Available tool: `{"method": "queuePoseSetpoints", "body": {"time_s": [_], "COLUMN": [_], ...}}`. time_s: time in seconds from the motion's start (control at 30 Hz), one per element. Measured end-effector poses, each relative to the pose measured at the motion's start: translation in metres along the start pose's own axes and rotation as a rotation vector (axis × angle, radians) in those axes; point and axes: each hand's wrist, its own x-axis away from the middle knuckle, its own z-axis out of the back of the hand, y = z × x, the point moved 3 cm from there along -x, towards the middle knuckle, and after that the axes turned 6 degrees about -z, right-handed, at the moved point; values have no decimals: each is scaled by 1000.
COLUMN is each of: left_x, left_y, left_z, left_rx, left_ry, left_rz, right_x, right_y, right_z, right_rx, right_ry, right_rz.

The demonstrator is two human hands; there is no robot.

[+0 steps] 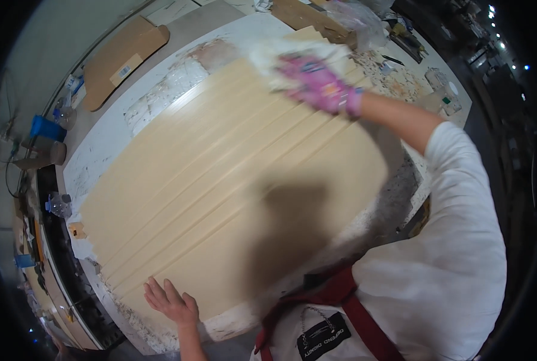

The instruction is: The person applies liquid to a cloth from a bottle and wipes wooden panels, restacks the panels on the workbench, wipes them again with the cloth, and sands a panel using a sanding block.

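A large beige panel (208, 156) with several long parallel grooves lies across the worktable. My left hand (173, 302), bare, rests flat on its near left edge with the fingers spread. At the far right end, my right hand (316, 81) wears a pink patterned glove and presses a white cloth (268, 55) onto the panel. Both the glove and the cloth are smeared by motion, so the exact grip of the fingers is hard to see. A dark shadow falls over the panel's near right part.
A brown cardboard piece (124, 60) lies beyond the panel at the far left. Wood shavings (395, 78), a clear bottle (449, 93) and a crumpled plastic bag (359, 21) are at the far right. A blue container (47, 129) and a plastic bottle (58, 204) stand along the left.
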Motion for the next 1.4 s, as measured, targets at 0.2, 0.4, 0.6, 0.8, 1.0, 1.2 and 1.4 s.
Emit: {"method": "queuePoseSetpoints", "body": {"time_s": [0.2,0.4,0.6,0.8,1.0,1.2,1.4], "left_x": [3,13,0,8,16,2,5], "left_y": [-4,-7,1,-5,-10,2,-1], "left_z": [0,-1,-5,-1,-3,-5,-4], "left_rx": [-16,-12,16,2,-4,44,31], "left_ry": [15,-18,47,62,23,46,27], "left_rz": [-3,65,21,28,42,17,25], "right_x": [-126,-81,-24,-143,-160,-80,-169], "right_y": [-276,-135,21,-255,-267,-1,-261], "right_z": [-15,-38,-4,-37,-49,-39,-85], "right_rx": [-475,-535,167,-447,-571,-42,-481], "right_ry": [-185,108,-255,-224,-219,-303,-53], "right_rz": [381,345,11,344,408,-173,245]}}
